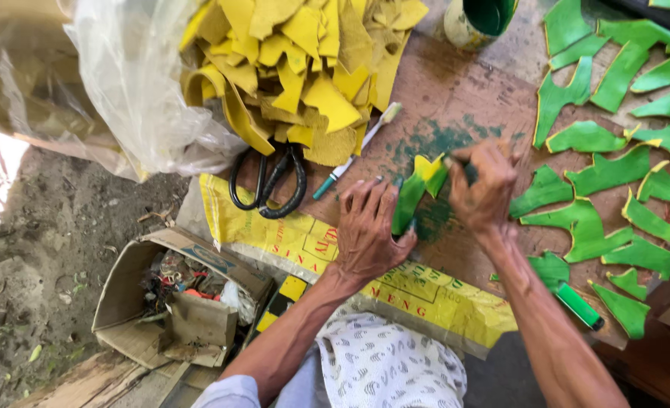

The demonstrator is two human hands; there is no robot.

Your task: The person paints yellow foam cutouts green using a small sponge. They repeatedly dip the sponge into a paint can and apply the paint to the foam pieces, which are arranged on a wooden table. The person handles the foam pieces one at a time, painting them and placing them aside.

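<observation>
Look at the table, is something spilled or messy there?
Yes. Green paint stains smear the brown board around the half-painted yellow piece under the left hand and right hand.

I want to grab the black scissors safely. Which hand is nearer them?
Left. The left hand lies just right of the scissors; the right hand works farther right, beyond the yellow-green piece.

Yellow woven sack (pixel 425 298) w/ red print, spread flat under the work spot, near edge by the lap. Big clear plastic bag (pixel 134 91) at top left, open, next to a pile of yellow bits. Torn brown cardboard box (pixel 142 291) on the dirt at bottom left, flaps open, full of odds & ends. Round tin (pixel 467 23) at top, cream label, green inside.
</observation>
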